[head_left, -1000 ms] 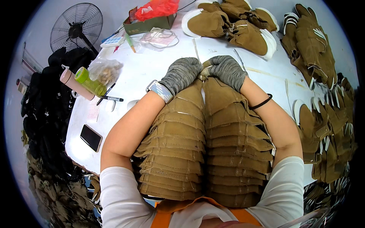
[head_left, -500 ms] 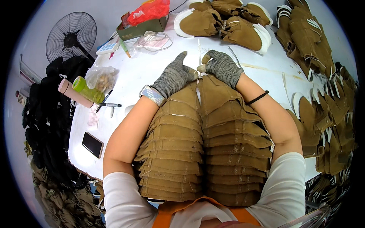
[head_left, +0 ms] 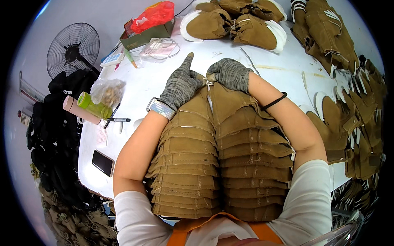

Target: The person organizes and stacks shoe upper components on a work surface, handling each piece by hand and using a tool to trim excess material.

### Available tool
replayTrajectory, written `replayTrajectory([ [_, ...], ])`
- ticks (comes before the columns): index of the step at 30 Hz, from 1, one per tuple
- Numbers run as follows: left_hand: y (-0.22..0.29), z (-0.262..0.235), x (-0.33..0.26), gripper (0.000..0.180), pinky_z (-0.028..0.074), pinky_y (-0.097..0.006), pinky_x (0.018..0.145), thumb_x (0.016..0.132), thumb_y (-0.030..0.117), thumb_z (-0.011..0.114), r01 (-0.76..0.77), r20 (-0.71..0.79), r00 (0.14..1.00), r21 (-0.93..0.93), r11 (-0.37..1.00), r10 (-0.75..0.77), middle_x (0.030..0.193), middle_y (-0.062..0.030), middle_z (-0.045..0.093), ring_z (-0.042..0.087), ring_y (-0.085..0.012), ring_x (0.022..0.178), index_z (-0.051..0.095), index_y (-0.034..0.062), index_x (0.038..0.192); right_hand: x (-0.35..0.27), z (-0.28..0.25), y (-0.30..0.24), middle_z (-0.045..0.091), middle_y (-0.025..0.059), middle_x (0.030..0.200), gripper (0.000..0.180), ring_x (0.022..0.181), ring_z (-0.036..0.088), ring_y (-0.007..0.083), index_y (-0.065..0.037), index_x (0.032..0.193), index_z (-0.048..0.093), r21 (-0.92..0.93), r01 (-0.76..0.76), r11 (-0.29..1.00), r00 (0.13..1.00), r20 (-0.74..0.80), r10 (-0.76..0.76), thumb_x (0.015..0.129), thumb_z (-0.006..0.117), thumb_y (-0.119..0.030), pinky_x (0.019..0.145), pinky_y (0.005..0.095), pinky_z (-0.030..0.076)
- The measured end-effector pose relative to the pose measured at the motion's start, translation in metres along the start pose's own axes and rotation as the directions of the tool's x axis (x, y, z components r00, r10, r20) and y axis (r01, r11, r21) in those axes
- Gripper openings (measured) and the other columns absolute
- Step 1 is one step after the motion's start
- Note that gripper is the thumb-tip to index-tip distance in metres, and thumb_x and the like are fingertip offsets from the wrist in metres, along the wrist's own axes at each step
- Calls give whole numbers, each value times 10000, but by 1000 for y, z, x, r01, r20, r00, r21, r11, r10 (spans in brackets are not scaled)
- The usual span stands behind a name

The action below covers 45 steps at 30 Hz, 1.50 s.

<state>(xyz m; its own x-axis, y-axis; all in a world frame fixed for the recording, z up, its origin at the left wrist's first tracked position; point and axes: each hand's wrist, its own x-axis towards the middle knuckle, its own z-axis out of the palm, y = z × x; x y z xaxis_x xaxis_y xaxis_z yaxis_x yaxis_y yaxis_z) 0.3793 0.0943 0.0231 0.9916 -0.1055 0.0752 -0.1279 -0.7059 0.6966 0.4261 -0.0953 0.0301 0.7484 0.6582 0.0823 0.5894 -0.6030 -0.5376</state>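
Observation:
Two long stacks of brown suede shoe uppers, the left stack (head_left: pixel 184 156) and the right stack (head_left: pixel 254 164), lie side by side against my body. Both hands wear grey knit gloves and meet at the far end of the stacks. My left hand (head_left: pixel 180 85) points its index finger away, while its thumb presses at a small white string (head_left: pixel 209 82) between the stacks. Curled fingers of my right hand (head_left: pixel 230 74) pinch at that same string from the other side. The fingertips hide most of the string.
More brown uppers with white edging (head_left: pixel 230 25) lie at the table's far side, and others (head_left: pixel 349 110) pile up on the right. At left are a phone (head_left: pixel 102 163), a green bottle (head_left: pixel 94 105), a pink bottle (head_left: pixel 78 108), pens and a fan (head_left: pixel 73 51). A box (head_left: pixel 148 33) stands behind.
My right hand's fingers have curled in tighter around the string. My left index finger points more straight ahead. The whole view has shifted slightly.

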Motion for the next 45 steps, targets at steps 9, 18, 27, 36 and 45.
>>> replayTrajectory([
  [9,32,-16,-20,351,473,-367,780,725,314,734,-77,72,996,335,939,56,889,-139,656,626,-267,857,662,71,967,2,-10,12,671,130,925,353,845,611,252,-57,986,674,48,181,982,969,164,-186,908,508,-358,823,336,462],
  [18,31,-5,-13,352,464,-424,722,812,407,607,-204,85,979,433,878,185,794,-174,643,607,-334,784,684,66,856,10,-4,30,675,138,962,314,818,614,296,-106,999,681,76,234,969,961,130,-243,864,529,-346,798,350,470],
  [27,18,-2,-7,273,456,-430,709,807,289,593,-406,293,908,441,801,299,744,-189,618,585,-361,749,655,24,790,28,-14,-3,666,103,757,125,717,621,231,-127,790,712,-511,-72,857,985,97,140,730,645,-213,642,356,476],
  [36,10,-5,-10,288,473,-366,750,832,306,612,-223,230,958,213,951,173,775,-166,635,605,-308,749,665,25,864,19,1,18,652,118,881,287,873,618,308,-92,992,652,-505,-68,860,992,-122,6,885,542,-336,801,454,463],
  [45,-6,-10,-10,158,451,-233,797,860,164,605,184,294,956,-629,755,12,907,-21,644,562,-101,849,653,40,946,17,-6,21,624,40,841,287,788,615,160,-60,908,586,930,-234,285,969,246,-8,933,546,-343,757,277,518],
])
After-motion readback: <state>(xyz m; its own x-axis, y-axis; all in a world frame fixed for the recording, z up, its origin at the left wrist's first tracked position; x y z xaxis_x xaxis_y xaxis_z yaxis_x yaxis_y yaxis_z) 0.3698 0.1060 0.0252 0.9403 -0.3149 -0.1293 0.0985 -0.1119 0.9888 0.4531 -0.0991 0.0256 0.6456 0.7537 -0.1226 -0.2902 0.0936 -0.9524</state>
